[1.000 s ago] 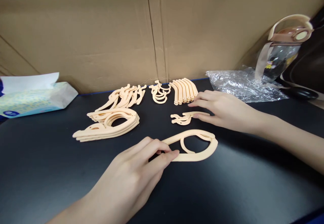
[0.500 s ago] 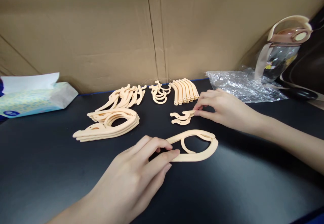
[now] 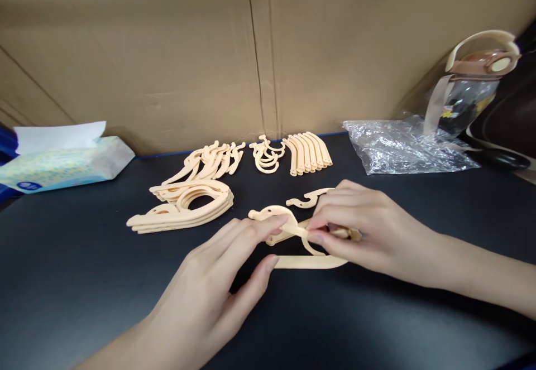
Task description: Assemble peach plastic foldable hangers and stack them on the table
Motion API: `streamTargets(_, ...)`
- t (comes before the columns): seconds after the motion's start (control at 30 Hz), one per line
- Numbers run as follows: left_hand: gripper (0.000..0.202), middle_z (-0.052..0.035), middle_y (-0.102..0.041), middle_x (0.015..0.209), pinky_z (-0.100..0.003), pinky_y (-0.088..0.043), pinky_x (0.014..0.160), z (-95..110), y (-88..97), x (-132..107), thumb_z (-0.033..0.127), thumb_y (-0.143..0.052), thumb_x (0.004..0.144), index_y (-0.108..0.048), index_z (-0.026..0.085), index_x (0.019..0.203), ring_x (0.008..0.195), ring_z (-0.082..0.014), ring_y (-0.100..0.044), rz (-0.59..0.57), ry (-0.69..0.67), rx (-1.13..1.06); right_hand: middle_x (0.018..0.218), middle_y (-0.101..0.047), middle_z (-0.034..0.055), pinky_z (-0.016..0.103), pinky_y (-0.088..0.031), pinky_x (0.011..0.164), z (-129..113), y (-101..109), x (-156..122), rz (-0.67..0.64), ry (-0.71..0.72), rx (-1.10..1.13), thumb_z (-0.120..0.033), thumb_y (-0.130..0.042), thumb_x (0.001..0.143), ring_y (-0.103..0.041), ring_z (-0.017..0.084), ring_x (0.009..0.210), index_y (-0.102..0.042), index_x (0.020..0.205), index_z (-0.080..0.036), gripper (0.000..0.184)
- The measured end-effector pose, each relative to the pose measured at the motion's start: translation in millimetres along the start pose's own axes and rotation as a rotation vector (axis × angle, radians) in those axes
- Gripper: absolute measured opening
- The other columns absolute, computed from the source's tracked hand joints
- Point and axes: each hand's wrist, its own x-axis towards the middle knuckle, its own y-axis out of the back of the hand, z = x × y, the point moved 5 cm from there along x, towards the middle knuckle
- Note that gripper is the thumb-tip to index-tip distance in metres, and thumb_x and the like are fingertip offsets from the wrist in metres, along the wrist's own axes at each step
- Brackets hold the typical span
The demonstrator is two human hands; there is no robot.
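A small curved beige hanger piece (image 3: pixel 268 212) with a rounded end is raised over a beige folding hanger (image 3: pixel 307 262) on the black table. My right hand (image 3: pixel 355 227) pinches the piece at its right end. My left hand (image 3: pixel 238 264) is closed in on the same piece with its index fingertip against it; its thumb is apart, by the end of the hanger's lower bar. Part of the hanger's upper bar is hidden under both hands. Another small curved piece (image 3: pixel 307 198) lies just behind my right hand.
Stacked folded hangers (image 3: pixel 180 219) lie at the left. Behind are loose curved arms (image 3: pixel 209 161), hook pieces (image 3: pixel 266 158) and a row of curved bars (image 3: pixel 310 155). A tissue pack (image 3: pixel 67 161), a clear plastic bag (image 3: pixel 402 147) and a bottle (image 3: pixel 469 96) stand around the back edge, against cardboard (image 3: pixel 167 68).
My right hand has picked up one small curved piece and brought it left and nearer, over the hanger. My left hand's fingers have moved from the hanger onto that piece.
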Motion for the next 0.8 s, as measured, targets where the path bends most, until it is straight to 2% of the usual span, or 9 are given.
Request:
streamTargets(0.1,0.041,-0.0027,-0.069,0.117,-0.025,-0.055,0.085,-0.8,2.4,-0.3,0.02,-0.05,0.1,-0.045,0.028,0.14,0.098,-0.0161,-0.067,0.023,0.029,-0.014,0.068,-0.063,-0.0047,0.027,-0.042,0.072,-5.7,-5.8,0.1,-0.026,-0.058,0.151,-0.017,-0.061,0.093,-0.055,0.01,0.063,-0.068,0.083,-0.019,0.013)
streamTargets(0.2,0.046,-0.0022,-0.068,0.114,-0.023,-0.055,0.082,0.2,3.5,0.3,0.019,-0.05,0.1,-0.042,0.03,0.144,0.094,-0.0153,-0.065,0.006,0.018,-0.039,0.071,-0.066,-0.0057,0.024,-0.044,0.072,-10.9,-14.3,-0.3,-0.065,-0.094,0.277,-0.018,-0.066,0.091,-0.058,0.008,0.065,-0.066,0.078,-0.019,0.013)
streamTargets(0.33,0.04,0.0009,-0.067,0.104,-0.018,-0.053,0.075,0.6,2.4,1.8,0.02,-0.054,0.098,-0.048,0.03,0.136,0.083,-0.0112,-0.062,-0.056,0.003,-0.168,0.077,-0.07,-0.004,0.025,-0.046,0.086,-21.3,-22.6,-2.5,-0.112,-0.029,0.351,-0.018,-0.065,0.093,-0.065,0.01,0.079,-0.066,0.076,-0.018,0.017)
streamTargets(0.43,0.032,0.0038,-0.066,0.096,-0.017,-0.053,0.07,-2.8,2.9,3.4,0.025,-0.061,0.096,-0.053,0.032,0.126,0.076,-0.0102,-0.06,-0.027,0.054,-0.262,0.08,-0.071,-0.0031,0.027,-0.045,0.092,-25.9,-22.8,-4.3,-0.1,0.044,0.301,-0.017,-0.065,0.093,-0.065,0.011,0.085,-0.068,0.082,-0.019,0.013)
streamTargets(0.6,0.03,0.0056,-0.062,0.095,-0.015,-0.054,0.068,-11.1,-0.4,5.8,0.023,-0.071,0.087,-0.056,0.031,0.111,0.077,-0.0093,-0.062,0.052,0.174,-0.379,0.08,-0.067,-0.0005,0.029,-0.043,0.074,-22.8,-18.7,-5.9,-0.012,0.145,0.005,-0.022,-0.059,0.097,-0.057,0.014,0.075,-0.067,0.085,-0.018,0.016)
streamTargets(0.67,0.028,0.0061,-0.062,0.093,-0.015,-0.054,0.07,-12.6,-2.0,5.8,0.016,-0.066,0.087,-0.055,0.03,0.109,0.077,-0.0083,-0.063,0.065,0.187,-0.386,0.083,-0.067,0.0015,0.03,-0.043,0.073,-19.6,-19.0,-6.0,-0.013,0.158,-0.107,-0.023,-0.058,0.098,-0.056,0.015,0.075,-0.068,0.087,-0.017,0.015)
streamTargets(0.8,0.031,0.0074,-0.062,0.087,-0.015,-0.05,0.068,-12.7,-3.0,4.7,0.007,-0.05,0.087,-0.055,0.03,0.108,0.074,-0.0077,-0.062,0.028,0.21,-0.332,0.096,-0.068,0.0062,0.031,-0.046,0.076,-14.8,-23.0,-6.1,-0.075,0.144,-0.183,-0.026,-0.065,0.094,-0.059,0.017,0.082,-0.071,0.094,-0.015,0.013)
